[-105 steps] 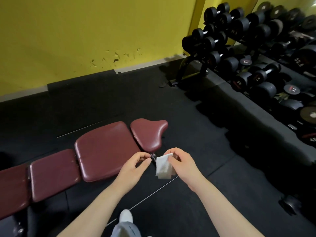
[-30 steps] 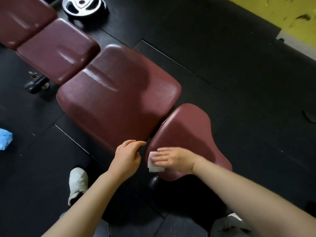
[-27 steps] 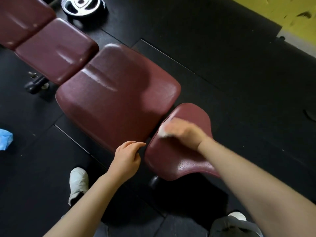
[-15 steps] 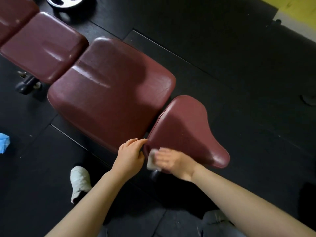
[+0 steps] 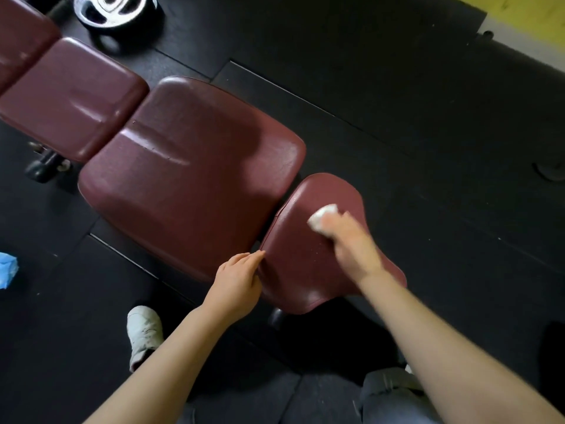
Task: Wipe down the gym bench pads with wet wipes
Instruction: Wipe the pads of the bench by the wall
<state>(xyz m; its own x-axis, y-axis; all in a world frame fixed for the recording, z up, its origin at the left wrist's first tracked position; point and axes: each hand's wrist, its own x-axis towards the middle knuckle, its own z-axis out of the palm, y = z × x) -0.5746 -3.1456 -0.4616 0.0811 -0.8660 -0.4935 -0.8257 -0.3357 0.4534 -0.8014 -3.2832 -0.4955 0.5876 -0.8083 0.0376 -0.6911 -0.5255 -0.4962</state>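
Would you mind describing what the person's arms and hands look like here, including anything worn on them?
Both forearms are bare as far up as the frame shows, with no sleeves in view. The left hand has no glove, ring, watch or wristband visible. The right hand is motion-blurred, so small details cannot be told, but no glove or wristband shows on it either.

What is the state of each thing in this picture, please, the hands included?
Wipe: bunched, pressed on the small pad by the right hand.
Right hand: on the wipe, blurred.
Left hand: fingers straight, touching the small pad's edge.
Small pad: tilted, shiny.
Big pad: creased, untouched.
Weight plate: flat on floor.
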